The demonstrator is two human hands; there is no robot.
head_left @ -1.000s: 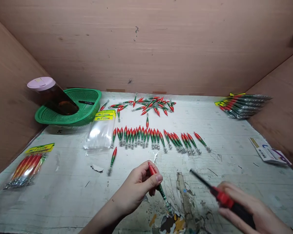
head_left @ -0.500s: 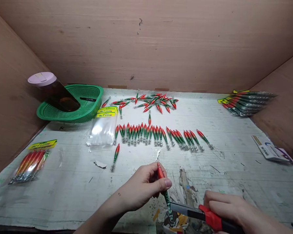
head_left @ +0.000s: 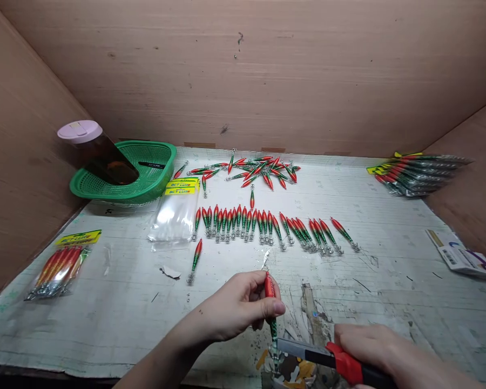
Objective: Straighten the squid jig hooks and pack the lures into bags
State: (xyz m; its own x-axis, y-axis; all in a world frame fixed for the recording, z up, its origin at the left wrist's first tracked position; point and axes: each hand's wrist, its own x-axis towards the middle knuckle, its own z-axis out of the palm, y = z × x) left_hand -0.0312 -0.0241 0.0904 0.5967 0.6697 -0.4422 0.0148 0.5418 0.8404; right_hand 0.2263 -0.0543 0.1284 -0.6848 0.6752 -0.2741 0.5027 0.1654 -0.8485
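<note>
Holding, head view: left hand (head_left: 245,305), thumb and fingers pinched on one red-and-green lure (head_left: 274,327), hooks lowermost, above littered near tabletop (head_left: 222,364); right hand (head_left: 376,348), wrapped round red-and-black bladed tool (head_left: 343,363), blade end beside lure's lower part.

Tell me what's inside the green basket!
The green basket holds a pink-lidded tumbler and a slim black pen. The tumbler hides some basket floor; what's beneath can't be seen.

Red-green lure (head_left: 274,329), tail down, red-black tool (head_left: 344,363), flat tip alongside
</note>
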